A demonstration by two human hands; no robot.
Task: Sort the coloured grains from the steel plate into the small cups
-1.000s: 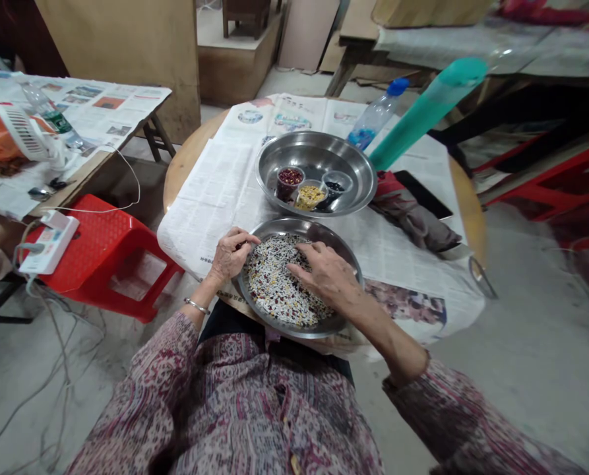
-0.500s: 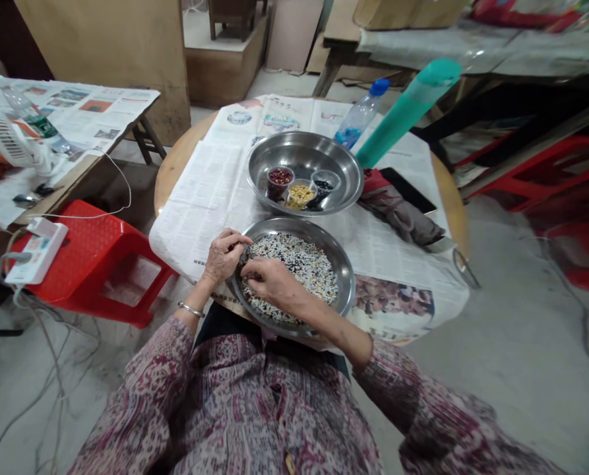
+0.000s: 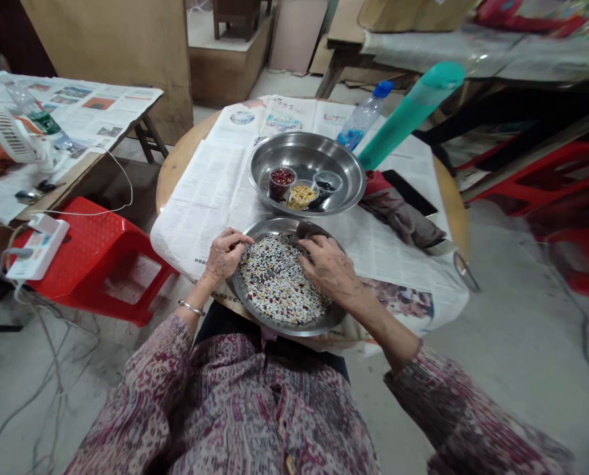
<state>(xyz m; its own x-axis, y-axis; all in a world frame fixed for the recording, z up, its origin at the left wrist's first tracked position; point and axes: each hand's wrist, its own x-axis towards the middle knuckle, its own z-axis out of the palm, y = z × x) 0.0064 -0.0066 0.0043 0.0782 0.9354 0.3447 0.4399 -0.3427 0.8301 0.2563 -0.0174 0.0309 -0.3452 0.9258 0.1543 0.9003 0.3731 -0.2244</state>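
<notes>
A shallow steel bowl (image 3: 254, 321) holds mixed white, black, yellow and red grains (image 3: 279, 284). My left hand (image 3: 226, 254) grips its left rim, fingers bent over the edge. Inside the right part of the bowl, my right hand (image 3: 330, 267) touches the grains with fingers curved and apart; nothing shows held in it. Just behind stands a bigger steel bowl (image 3: 307, 146). In it sit three clear cups: one of red grains (image 3: 281, 183), one of yellow grains (image 3: 302, 196), and one of black grains (image 3: 326, 185).
Newspaper (image 3: 195, 191) covers the round table. Behind the bowls are a bottle with a blue cap (image 3: 361, 119) and a green tube-shaped object (image 3: 410, 119). A folded umbrella (image 3: 403, 214) and a dark phone (image 3: 409, 191) lie right. A red stool (image 3: 86, 257) carries a power strip (image 3: 39, 247).
My right hand has swept from the left side of the bowl to its right side, and its fingers have spread. The grains lie differently, and my left hand has stayed at the rim.
</notes>
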